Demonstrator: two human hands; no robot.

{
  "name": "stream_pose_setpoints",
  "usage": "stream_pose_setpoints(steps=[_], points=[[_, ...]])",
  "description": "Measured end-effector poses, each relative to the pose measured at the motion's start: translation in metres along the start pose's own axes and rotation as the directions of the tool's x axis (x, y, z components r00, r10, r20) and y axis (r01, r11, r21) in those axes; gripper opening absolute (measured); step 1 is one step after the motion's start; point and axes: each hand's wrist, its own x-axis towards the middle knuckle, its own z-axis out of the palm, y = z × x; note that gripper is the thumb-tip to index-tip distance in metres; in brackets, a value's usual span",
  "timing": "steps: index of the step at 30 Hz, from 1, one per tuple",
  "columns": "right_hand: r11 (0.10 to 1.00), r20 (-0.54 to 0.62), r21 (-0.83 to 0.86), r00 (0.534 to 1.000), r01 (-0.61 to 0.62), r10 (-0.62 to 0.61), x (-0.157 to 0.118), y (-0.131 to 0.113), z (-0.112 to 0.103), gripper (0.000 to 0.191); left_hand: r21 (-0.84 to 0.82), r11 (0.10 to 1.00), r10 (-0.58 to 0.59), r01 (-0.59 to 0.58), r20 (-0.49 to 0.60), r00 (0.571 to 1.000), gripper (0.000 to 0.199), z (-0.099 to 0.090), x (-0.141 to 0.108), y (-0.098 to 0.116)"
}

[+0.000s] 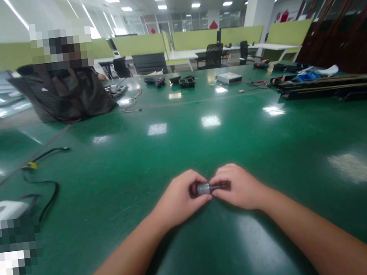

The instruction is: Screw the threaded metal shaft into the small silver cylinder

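Observation:
Between my two hands lies a small dark cylindrical object (204, 189) with a grey metallic band, held sideways low over the green table (184, 146). My left hand (183, 198) is closed round its left end, with thumb and fingers curved about it. My right hand (237, 187) pinches the thinner dark right part. The fingertips of both hands nearly meet at the middle of the object. Its ends are partly hidden by my fingers, and its exact kind is too small to tell.
A dark bag (69, 95) stands at the back left, a person behind it. Black cables (55, 187) and a white device (4, 211) lie at left. Black bars (330, 87) lie at back right. A silver box (229, 78) and tools (155, 82) sit along the far edge.

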Motion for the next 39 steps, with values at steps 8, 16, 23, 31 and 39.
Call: stream_pose_setpoints(steps=[8,16,23,31,39], points=[[1.000,-0.005,0.004,1.000,0.016,-0.016,0.000,-0.001,-0.002,0.011,0.028,1.000,-0.008,0.008,0.012,1.000,0.020,-0.002,0.000,0.004],[1.000,-0.013,0.015,1.000,0.020,-0.020,0.000,-0.001,-0.004,0.008,0.009,1.000,-0.022,0.022,0.022,1.000,0.020,-0.002,0.000,0.004],[1.000,-0.010,-0.001,1.000,0.017,-0.017,-0.001,-0.001,-0.006,0.007,0.010,1.000,-0.011,0.011,0.024,1.000,0.021,0.000,-0.001,0.001],[1.000,-0.008,-0.019,1.000,0.001,-0.001,-0.002,0.001,-0.009,0.005,0.010,1.000,-0.015,0.015,0.022,1.000,0.020,-0.002,0.000,0.003],[0.999,0.004,-0.033,1.000,-0.019,0.019,-0.002,0.005,-0.015,0.005,0.026,1.000,-0.007,0.007,0.017,1.000,0.021,-0.001,0.000,0.002]])
